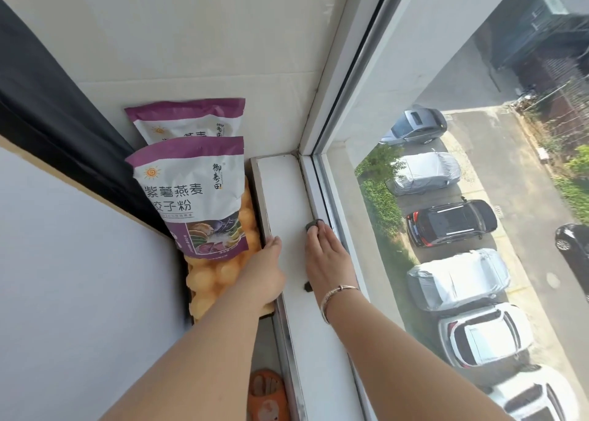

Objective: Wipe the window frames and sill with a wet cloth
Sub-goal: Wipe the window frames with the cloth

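curtain: dark curtain (47, 108) hangs along the far left, running down behind the pouches.
wall: pale wall panel (63, 277) fills the lower left.
pouches: two purple-and-white food pouches (191, 191) stand upright in the corner, one behind the other, front one printed with a sun logo and food photo.
foam sheet: orange bubbly sheet (220, 274) lies under and beside the front pouch, just left of the sill edge.
slipper: orange slipper (267, 395) on the floor below, bottom centre.
left hand: left hand (266, 267) rests on the metal edge strip (266, 216) of the sill, fingers curled over that edge, thumb on top; wrist lies over the foam sheet.
sill: white window sill (280, 191) runs from bottom centre up to the corner, between the two hands.
cloth: dark grey cloth (314, 224), only a small bit showing, sits at the right edge of the sill, against the lower window frame, under the fingertips; another dark scrap shows at the heel of the hand.
right hand: right hand (325, 255) lies flat, fingers straight and held together, pressing the cloth onto the sill beside the frame; bracelet (334, 296) on the wrist.
window frame: white window frame (342, 70) rises from the corner, lower rail runs along the right of the sill.
outside: parked cars (452, 220) in a row seen through the glass, two under grey covers, road and greenery beside them.
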A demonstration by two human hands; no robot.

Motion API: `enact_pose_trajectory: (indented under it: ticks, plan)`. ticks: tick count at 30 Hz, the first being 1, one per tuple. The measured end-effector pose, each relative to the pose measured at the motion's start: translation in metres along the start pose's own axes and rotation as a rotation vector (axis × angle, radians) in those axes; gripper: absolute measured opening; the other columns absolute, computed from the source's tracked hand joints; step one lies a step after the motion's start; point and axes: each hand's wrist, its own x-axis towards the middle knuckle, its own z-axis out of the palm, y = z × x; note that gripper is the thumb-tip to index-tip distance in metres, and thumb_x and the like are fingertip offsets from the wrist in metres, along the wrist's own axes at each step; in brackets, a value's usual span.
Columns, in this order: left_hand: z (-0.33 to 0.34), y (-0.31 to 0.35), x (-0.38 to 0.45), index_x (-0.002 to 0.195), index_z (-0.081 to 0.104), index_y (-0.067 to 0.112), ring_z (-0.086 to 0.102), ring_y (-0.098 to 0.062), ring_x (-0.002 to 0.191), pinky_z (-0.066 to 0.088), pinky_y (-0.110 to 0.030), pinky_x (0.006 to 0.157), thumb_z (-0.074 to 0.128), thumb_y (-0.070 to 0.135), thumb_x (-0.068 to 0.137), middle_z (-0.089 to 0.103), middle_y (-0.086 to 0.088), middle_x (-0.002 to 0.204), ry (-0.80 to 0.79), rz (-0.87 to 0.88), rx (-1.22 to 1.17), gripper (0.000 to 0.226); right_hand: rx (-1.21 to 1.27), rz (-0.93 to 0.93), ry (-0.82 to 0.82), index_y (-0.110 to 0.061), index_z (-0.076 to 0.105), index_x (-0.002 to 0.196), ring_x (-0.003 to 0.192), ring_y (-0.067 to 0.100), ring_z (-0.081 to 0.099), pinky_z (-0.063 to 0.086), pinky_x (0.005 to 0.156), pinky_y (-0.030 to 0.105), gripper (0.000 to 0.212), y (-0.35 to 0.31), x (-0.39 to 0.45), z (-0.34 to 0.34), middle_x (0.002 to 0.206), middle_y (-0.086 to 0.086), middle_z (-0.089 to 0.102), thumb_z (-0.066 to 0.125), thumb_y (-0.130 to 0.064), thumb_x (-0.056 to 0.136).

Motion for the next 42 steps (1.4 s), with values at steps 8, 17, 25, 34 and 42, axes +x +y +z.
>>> enact_pose_trajectory:
  ticks: [8,17,25,34,42]
  plan:
    - [-0.019,0.000,0.005,0.147,0.026,0.033,0.044,-0.025,0.129,0.042,-0.032,0.098,0.033,-0.002,0.089,0.033,0.001,0.151,0.001,-0.032,0.124,0.069,-0.019,0.091,0.079,0.005,0.015,0.146,0.143,0.031,0.014,-0.008,0.116,0.036,0.057,0.023,0.095,-0.039,0.149,0.021,0.014,0.034,-0.022,0.099]
    - [-0.029,0.010,0.011,0.152,0.010,0.020,0.022,-0.019,0.143,0.022,-0.029,0.115,0.027,-0.005,0.092,0.009,0.000,0.159,-0.164,-0.059,0.116,0.067,-0.070,0.058,0.096,0.008,0.018,0.144,0.139,0.032,0.024,-0.003,0.117,0.038,0.059,0.027,0.091,-0.048,0.145,0.026,0.019,0.032,-0.025,0.098]
    - [-0.032,0.002,0.017,0.148,0.027,0.017,0.023,-0.021,0.143,0.022,-0.027,0.115,0.032,-0.004,0.090,0.023,-0.003,0.156,-0.084,-0.037,0.021,0.062,0.207,0.184,0.082,0.009,0.008,0.145,0.143,0.037,0.014,-0.007,0.116,0.038,0.059,0.007,0.068,-0.032,0.149,0.027,0.012,0.036,-0.014,0.098]
    - [-0.026,-0.001,0.021,0.148,0.025,0.028,0.050,-0.024,0.123,0.048,-0.035,0.095,0.031,-0.010,0.084,0.039,-0.002,0.147,0.051,-0.058,-0.221,0.074,0.310,0.240,0.137,0.006,0.011,0.144,0.144,0.034,0.011,-0.004,0.117,0.034,0.065,0.025,0.111,-0.053,0.148,0.025,0.013,0.047,-0.008,0.091]
    - [-0.032,0.011,0.011,0.150,0.020,0.022,0.049,-0.033,0.122,0.044,-0.033,0.094,0.034,-0.004,0.087,0.034,-0.008,0.150,0.014,-0.061,-0.050,0.069,0.261,0.249,0.119,0.008,0.033,0.140,0.135,0.034,0.036,0.010,0.117,0.036,0.069,0.004,0.055,-0.033,0.140,0.026,0.036,0.063,-0.025,0.087]
